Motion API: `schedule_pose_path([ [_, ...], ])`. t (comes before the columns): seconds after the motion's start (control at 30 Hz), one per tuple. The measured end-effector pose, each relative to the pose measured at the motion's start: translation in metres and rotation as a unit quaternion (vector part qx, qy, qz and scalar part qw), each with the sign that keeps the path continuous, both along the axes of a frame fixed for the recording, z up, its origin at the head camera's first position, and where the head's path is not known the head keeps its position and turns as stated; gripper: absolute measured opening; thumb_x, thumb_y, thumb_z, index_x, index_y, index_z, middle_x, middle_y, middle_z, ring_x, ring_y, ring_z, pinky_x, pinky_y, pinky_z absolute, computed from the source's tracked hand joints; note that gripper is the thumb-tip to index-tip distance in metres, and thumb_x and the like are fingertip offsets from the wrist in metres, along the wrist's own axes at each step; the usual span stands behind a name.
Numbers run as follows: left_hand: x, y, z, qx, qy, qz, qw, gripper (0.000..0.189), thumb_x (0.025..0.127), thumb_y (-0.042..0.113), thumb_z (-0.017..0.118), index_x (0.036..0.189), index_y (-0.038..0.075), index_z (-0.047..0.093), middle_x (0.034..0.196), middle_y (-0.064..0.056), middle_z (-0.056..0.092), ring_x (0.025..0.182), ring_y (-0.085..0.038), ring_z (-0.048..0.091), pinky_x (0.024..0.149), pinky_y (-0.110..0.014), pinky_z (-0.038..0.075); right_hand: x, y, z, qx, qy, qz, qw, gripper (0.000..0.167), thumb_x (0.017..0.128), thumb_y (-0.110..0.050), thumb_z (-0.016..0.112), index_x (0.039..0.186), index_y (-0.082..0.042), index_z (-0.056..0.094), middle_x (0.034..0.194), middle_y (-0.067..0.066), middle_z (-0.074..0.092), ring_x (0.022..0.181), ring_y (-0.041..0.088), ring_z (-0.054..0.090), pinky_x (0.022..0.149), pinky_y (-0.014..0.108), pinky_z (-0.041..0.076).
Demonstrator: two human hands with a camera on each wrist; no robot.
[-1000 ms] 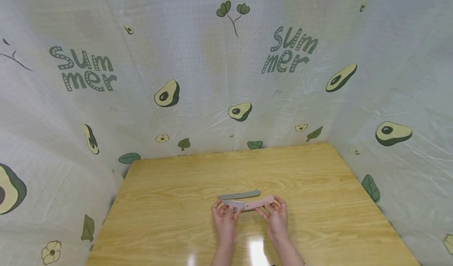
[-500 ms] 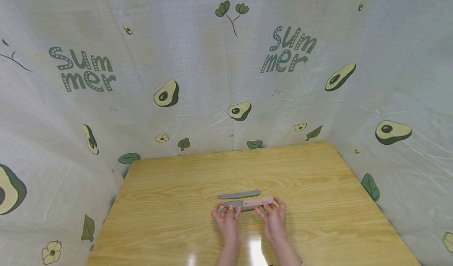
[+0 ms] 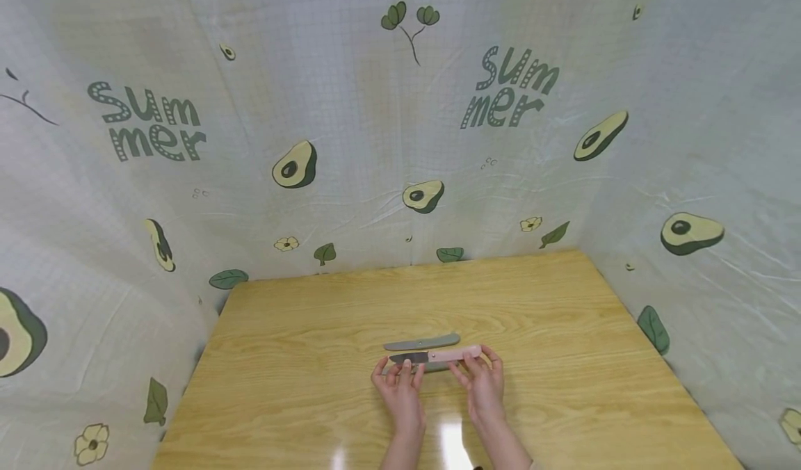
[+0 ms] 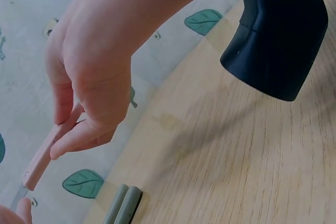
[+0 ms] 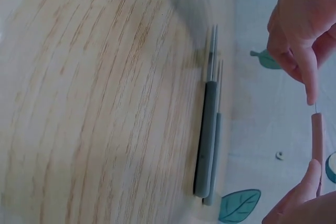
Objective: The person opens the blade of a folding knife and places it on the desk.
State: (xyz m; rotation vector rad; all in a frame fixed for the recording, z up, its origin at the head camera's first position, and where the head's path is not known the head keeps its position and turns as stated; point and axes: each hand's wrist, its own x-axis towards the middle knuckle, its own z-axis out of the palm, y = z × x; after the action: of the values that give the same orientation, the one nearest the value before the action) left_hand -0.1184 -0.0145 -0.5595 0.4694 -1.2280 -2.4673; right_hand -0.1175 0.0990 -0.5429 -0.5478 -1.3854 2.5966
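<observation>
A pink-handled knife (image 3: pixel 453 354) with a short dark blade (image 3: pixel 409 358) is held level above the table between both hands. The left hand (image 3: pixel 400 393) pinches the blade end with thumb and fingers. At the other end, the right hand (image 3: pixel 484 386) grips the pink handle, as the left wrist view also shows, with the handle (image 4: pixel 44 156) between thumb and fingers. Beneath and beyond it lie two grey knives: the far grey knife (image 3: pixel 432 343) in plain sight, the nearer grey knife (image 3: pixel 438 366) partly hidden by the hands and the pink knife.
The wooden table (image 3: pixel 300 359) meets a printed curtain (image 3: pixel 363 108) at its back and sides. A black device (image 4: pixel 278 35) is strapped at the right wrist. Both grey handles lie side by side in the right wrist view.
The pink knife has turned from a slant to nearly level, and its blade now looks darker. Both hands have shifted slightly and keep their hold. The grey knives stay put.
</observation>
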Motion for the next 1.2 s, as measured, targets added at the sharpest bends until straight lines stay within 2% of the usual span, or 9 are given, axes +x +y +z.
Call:
schedule_pose_path([
  [0.27, 0.001, -0.002, 0.0, -0.002, -0.02, 0.026, 0.9995, 0.046, 0.094, -0.008, 0.052, 0.13, -0.005, 0.023, 0.107, -0.014, 0.042, 0.094, -0.018, 0.059, 0.094, -0.033, 0.055, -0.002, 0.003, -0.006, 0.041, -0.006, -0.006, 0.9991, 0.038, 0.099, -0.005, 0.055, 0.127, -0.001, 0.03, 0.101, 0.004, 0.058, 0.088, 0.011, 0.065, 0.087, 0.031, 0.059],
  [0.43, 0.002, -0.007, -0.002, -0.017, -0.025, 0.03, 0.9991, 0.048, 0.095, -0.005, 0.054, 0.133, -0.011, 0.026, 0.112, -0.017, 0.04, 0.095, -0.02, 0.06, 0.095, -0.032, 0.055, -0.001, 0.008, -0.008, 0.101, -0.022, 0.024, 0.9943, 0.038, 0.096, -0.003, 0.058, 0.126, 0.003, 0.035, 0.102, 0.008, 0.056, 0.088, 0.012, 0.065, 0.087, 0.034, 0.059],
  [0.53, 0.007, -0.013, -0.003, -0.034, -0.03, 0.02, 0.9988, 0.052, 0.095, -0.004, 0.055, 0.136, -0.014, 0.026, 0.115, -0.021, 0.039, 0.097, -0.021, 0.06, 0.094, -0.032, 0.055, 0.001, 0.013, -0.008, 0.158, -0.034, 0.052, 0.9854, 0.043, 0.094, -0.003, 0.062, 0.128, 0.008, 0.038, 0.107, 0.012, 0.056, 0.09, 0.013, 0.063, 0.085, 0.034, 0.06],
  [0.7, 0.021, -0.025, -0.01, -0.065, -0.062, 0.006, 0.9959, 0.055, 0.095, -0.001, 0.058, 0.139, -0.017, 0.03, 0.117, -0.024, 0.041, 0.097, -0.018, 0.062, 0.093, -0.033, 0.056, 0.009, 0.023, -0.013, 0.237, -0.045, 0.109, 0.9644, 0.049, 0.09, -0.003, 0.064, 0.13, 0.016, 0.042, 0.115, 0.023, 0.056, 0.089, 0.017, 0.061, 0.077, 0.032, 0.06],
  [0.87, 0.031, -0.035, -0.02, -0.085, -0.095, -0.001, 0.9918, 0.049, 0.097, 0.002, 0.057, 0.136, -0.018, 0.036, 0.114, -0.022, 0.047, 0.094, -0.014, 0.064, 0.09, -0.029, 0.057, 0.018, 0.029, -0.017, 0.264, -0.061, 0.155, 0.95, 0.053, 0.089, -0.004, 0.065, 0.132, 0.017, 0.042, 0.12, 0.026, 0.053, 0.093, 0.023, 0.062, 0.078, 0.035, 0.06],
  [1.03, 0.034, -0.04, -0.027, -0.091, -0.132, -0.023, 0.9867, 0.051, 0.097, -0.001, 0.055, 0.138, -0.021, 0.032, 0.107, -0.021, 0.054, 0.091, -0.014, 0.065, 0.087, -0.026, 0.058, 0.024, 0.034, -0.02, 0.279, -0.072, 0.181, 0.9402, 0.056, 0.086, -0.001, 0.065, 0.133, 0.019, 0.041, 0.121, 0.03, 0.053, 0.088, 0.022, 0.063, 0.075, 0.035, 0.061],
  [1.2, 0.038, -0.043, -0.033, -0.106, -0.17, -0.023, 0.9795, 0.05, 0.094, -0.007, 0.053, 0.136, -0.025, 0.031, 0.102, -0.023, 0.055, 0.083, -0.014, 0.065, 0.081, -0.026, 0.06, 0.029, 0.036, -0.024, 0.29, -0.086, 0.208, 0.9304, 0.056, 0.085, 0.0, 0.065, 0.131, 0.022, 0.041, 0.116, 0.03, 0.056, 0.083, 0.02, 0.064, 0.072, 0.034, 0.06],
])
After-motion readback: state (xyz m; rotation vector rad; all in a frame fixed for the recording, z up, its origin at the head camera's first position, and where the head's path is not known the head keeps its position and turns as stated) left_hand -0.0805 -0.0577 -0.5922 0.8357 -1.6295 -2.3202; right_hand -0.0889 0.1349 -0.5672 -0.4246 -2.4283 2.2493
